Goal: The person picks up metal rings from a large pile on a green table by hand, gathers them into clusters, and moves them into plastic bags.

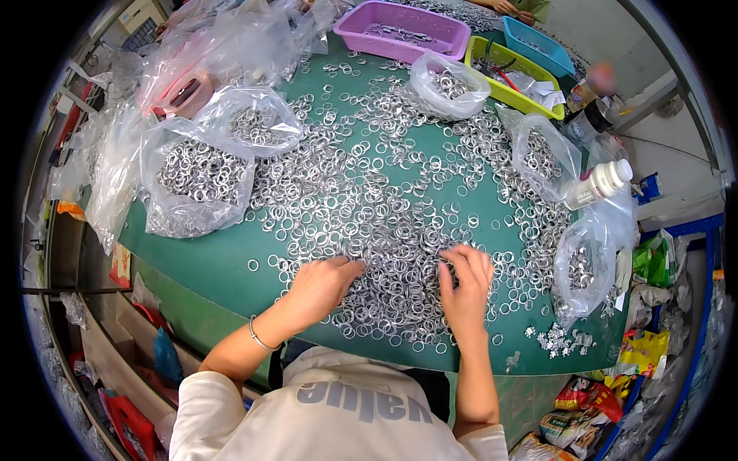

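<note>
Small silver metal rings [400,269] lie in a dense heap on the green tabletop, right in front of me. At the left side of the heap is my left hand [319,290], its fingers curled and drawn together among the rings; whatever they hold is hidden. My right hand [467,286] is at the heap's right side, with the thumb apart from the bent fingers and the fingertips close to the rings. No ring shows clearly in that hand. A metal bangle [260,336] circles my left wrist.
Clear plastic bags of rings stand left [198,173], back [450,84] and right [584,265]. Purple [400,48], yellow-green [530,100] and blue [542,58] trays sit at the far side. A white bottle [603,183] leans right. Another person's hands [513,11] show far back.
</note>
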`<state>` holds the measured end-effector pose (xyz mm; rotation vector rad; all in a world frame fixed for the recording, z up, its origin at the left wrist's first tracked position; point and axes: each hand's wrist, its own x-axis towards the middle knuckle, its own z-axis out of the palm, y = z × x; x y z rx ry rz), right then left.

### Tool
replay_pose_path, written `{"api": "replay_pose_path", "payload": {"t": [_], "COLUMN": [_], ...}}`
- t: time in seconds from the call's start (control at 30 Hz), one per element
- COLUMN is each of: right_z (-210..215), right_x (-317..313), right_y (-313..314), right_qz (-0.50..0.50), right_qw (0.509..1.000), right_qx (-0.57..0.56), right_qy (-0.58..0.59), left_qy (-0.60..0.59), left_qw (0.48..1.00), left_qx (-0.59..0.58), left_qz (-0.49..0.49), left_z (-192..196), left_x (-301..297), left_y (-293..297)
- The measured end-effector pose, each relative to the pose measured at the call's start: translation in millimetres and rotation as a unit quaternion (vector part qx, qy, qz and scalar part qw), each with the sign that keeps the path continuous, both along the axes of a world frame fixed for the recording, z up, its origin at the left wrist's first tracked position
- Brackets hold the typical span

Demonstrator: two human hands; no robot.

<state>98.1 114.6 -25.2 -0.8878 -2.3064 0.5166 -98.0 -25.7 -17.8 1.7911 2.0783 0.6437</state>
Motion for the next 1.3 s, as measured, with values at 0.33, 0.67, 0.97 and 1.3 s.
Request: {"api": "replay_pose_path", "payload": {"t": [0.33, 0.67, 0.97, 1.3], "right_z": [-2.3, -0.6, -15.4, 0.9], "right_x": [-2.5, -23.7, -49.7, -16.5], "right_y": [9.8, -25.3, -39.3, -35.5], "right_qz": [0.003, 0.085, 0.053, -0.001], "right_qw": [0.985, 0.529, 0.99, 0.832], "right_qx": [-0.15, -0.742, -0.117, -0.544], "right_qy": [0.082, 0.402, -0.063, 0.108], "left_qy": [-0.107, -0.058, -0.16, -0.314], "left_qw": [0.989, 0.996, 0.982, 0.942], "left_qx": [0.001, -0.006, 0.052, 0.026], "left_qz": [0.102, 0.065, 0.085, 0.114], "left_z": [-5.8, -10.7, -8.1, -8.1], "left_x": [-3.7, 8.3, -0.2, -3.0], "left_y": [-8.7, -5.5, -13.4, -10.2]}}
